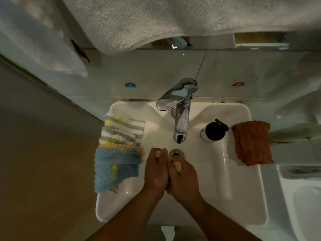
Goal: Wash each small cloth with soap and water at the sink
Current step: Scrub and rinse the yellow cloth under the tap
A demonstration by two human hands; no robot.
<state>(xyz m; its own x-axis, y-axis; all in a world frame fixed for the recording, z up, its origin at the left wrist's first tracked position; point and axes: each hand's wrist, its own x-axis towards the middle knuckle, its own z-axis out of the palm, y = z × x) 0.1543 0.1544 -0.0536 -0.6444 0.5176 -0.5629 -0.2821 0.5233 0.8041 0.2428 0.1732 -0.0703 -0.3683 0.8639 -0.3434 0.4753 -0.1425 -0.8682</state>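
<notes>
Curled fingers of the left hand point(156, 173) and the right hand point(185, 180) grasp a small yellow cloth point(178, 166) and squeeze it between them; only small bits of it show between the fingers. Both hands are pressed together over the bowl of the sink point(224, 173), just in front of the drain point(176, 152) and below the tap point(180, 122). On the left rim lie a striped cloth point(122, 131) and a blue cloth point(112, 169), touching each other. On the right rim a black soap bottle point(214, 130) stands just beside an orange cloth point(251, 143). Above hangs a white towel point(139, 23).
</notes>
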